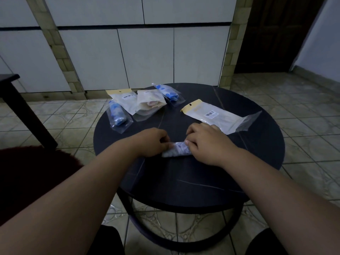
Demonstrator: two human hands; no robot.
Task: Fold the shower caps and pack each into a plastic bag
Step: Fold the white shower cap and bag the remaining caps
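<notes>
As gripped, cap roll (pixel 176 150) crosswise

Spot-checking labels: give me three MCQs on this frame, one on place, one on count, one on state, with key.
1. Where does the empty bag lie?
A. Right of the far packs
B. On the floor
C. Under the table

2. How many packed blue caps lie at the table's far side?
A. None
B. Two
C. Five

3. What are the hands doing?
A. Hanging idle
B. Gripping the rolled cap
C. Holding a bag

Key: 1 A, it lies flat on the table, right of the packs; 2 B, one left, one farther back; 3 B, left hand and right hand hold its ends.
</notes>
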